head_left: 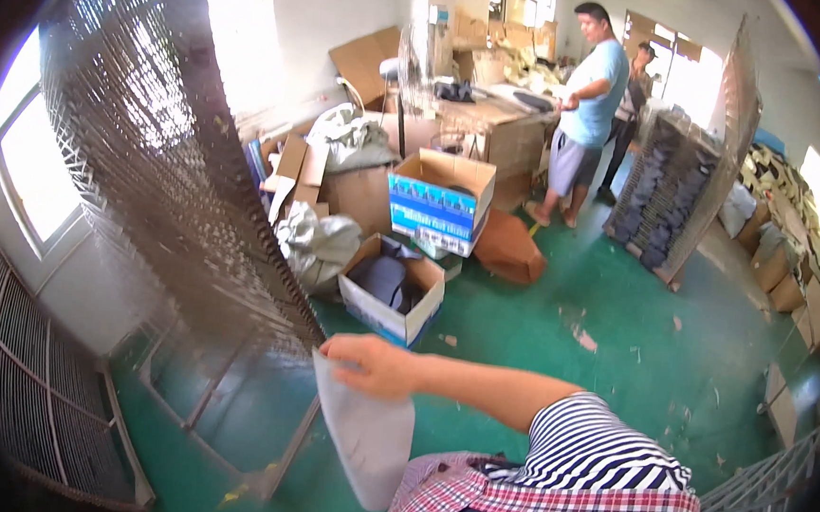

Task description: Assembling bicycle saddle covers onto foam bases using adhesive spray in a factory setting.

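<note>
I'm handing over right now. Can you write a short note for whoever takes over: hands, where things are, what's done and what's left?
Right hand: reaching across to the left, grip shut on the top edge of a white sheet that hangs free.
Left hand: not in view.
Things: the sheet is beside the lower corner of the tall tilted mesh rack. An open carton sits on the green floor just beyond. Two other people stand at the far bench.
Done: sheet is in hand.
Left: sheet not yet set down anywhere.

rack [178,173]: metal wire mesh | sheet [369,439]: matt paper | boxes [438,201]: cardboard
</note>
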Motion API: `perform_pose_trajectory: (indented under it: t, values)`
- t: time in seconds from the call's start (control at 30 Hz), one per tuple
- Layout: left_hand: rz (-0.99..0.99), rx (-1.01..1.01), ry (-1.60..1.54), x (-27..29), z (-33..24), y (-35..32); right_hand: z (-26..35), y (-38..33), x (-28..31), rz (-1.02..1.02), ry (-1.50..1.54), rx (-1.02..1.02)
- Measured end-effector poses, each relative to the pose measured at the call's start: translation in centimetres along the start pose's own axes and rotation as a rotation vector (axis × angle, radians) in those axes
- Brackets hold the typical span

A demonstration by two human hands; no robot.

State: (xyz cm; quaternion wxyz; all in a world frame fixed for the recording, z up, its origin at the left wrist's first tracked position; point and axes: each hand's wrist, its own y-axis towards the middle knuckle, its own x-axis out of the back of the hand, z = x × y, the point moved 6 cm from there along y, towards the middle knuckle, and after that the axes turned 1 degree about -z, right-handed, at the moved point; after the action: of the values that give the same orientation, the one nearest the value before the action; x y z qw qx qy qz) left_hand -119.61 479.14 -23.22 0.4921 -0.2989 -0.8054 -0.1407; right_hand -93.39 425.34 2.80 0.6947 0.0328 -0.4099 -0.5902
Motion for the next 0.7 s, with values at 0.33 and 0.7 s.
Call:
perform_pose_trajectory:
  t: [0.33,0.7]
  values:
    - [0.136,-0.405,-0.253,-8.7,-2.4,4.0,-1.2,-4.6,12.0,-0.274,-0.232,-0.387]
    - [0.401,-0.520,-0.269,-17.4,-25.6,-4.6,-10.0,-12.4,33.8,-0.359,0.065,-0.649]
